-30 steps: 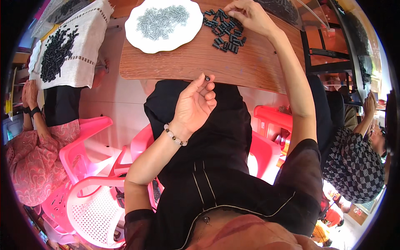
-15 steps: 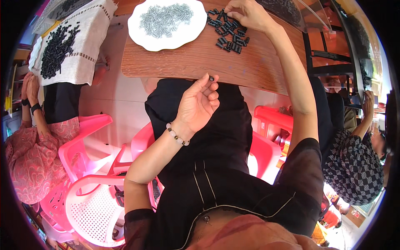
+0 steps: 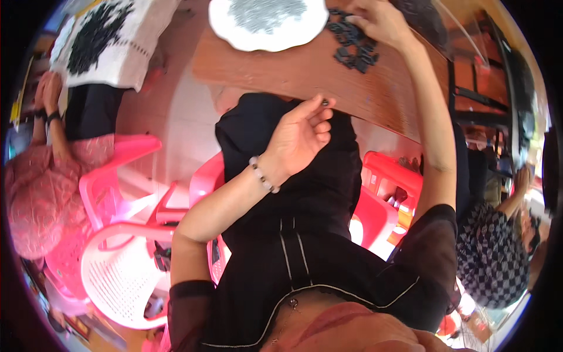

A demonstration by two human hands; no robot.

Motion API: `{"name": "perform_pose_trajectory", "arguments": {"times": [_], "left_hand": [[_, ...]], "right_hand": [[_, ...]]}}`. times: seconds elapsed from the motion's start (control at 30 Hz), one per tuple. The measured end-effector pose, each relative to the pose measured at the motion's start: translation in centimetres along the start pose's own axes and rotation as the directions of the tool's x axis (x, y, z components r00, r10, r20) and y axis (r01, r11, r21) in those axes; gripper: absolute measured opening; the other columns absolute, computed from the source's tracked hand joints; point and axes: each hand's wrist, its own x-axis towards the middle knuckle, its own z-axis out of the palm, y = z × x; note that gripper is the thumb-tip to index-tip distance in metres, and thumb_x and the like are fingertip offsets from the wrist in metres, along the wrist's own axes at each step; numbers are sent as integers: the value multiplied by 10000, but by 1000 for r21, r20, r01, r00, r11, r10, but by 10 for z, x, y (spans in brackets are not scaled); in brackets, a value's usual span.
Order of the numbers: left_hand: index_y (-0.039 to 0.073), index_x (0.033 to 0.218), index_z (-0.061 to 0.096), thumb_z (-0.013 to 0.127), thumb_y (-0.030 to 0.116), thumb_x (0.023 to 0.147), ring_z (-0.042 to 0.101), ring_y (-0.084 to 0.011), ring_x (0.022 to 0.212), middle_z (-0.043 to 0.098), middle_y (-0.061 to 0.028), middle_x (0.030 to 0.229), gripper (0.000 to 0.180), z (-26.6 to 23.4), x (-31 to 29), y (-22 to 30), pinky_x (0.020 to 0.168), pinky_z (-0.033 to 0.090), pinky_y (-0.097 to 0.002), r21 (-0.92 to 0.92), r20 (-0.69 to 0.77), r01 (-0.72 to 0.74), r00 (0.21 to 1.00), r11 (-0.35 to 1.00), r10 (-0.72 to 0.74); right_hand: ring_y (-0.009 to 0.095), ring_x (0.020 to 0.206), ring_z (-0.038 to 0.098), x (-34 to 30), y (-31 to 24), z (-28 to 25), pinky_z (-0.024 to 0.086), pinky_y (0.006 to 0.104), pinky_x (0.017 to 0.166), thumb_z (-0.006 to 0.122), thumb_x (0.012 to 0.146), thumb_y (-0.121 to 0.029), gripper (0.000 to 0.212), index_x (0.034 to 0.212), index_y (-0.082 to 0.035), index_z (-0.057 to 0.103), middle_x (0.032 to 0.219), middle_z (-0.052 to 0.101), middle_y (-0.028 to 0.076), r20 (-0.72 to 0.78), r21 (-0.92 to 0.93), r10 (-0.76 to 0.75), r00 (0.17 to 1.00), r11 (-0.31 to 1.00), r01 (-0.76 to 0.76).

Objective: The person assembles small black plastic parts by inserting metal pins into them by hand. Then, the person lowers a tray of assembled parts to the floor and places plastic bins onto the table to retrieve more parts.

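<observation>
My left hand (image 3: 302, 132) is raised over my lap near the front edge of the wooden table (image 3: 305, 70), pinching a tiny dark part (image 3: 324, 102) between thumb and fingertips. A bead bracelet circles that wrist. My right hand (image 3: 378, 20) reaches far across the table and rests its fingers on a heap of small black parts (image 3: 352, 44). To the left of that heap stands a white plate (image 3: 267, 26) filled with small grey metal pieces.
Another person in pink (image 3: 35, 193) sits at the left on a pink plastic chair (image 3: 111, 258), by a white cloth (image 3: 111, 41) covered with black parts. A red chair (image 3: 387, 193) and a person in a checked shirt (image 3: 492, 258) are at the right.
The view has shifted so table and plate sit higher in the picture. My left hand keeps its pinch on the tiny part, slightly lower toward my lap. My right hand stays at the black heap.
</observation>
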Motion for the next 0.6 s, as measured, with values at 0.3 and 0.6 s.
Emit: {"name": "perform_pose_trajectory", "arguments": {"times": [0.3,0.6], "left_hand": [[60,980,647,646,286,906,486,-54,639,591,41,767,238,-16,-33,5,575,398,-194,62,11,-40,999,997,39],[64,978,656,605,253,917,487,-45,642,583,48,767,205,-27,-44,6,574,405,-185,107,51,-55,997,993,50]], "right_hand": [[244,764,556,-1,-9,34,467,360,711,688,846,-223,169,937,-81,673,802,647,64,-129,86,-141,982,984,153],[84,737,566,-18,-42,36,435,212,701,635,904,-131,170,1044,-40,665,806,642,32,-94,420,163,982,901,-109]]}}
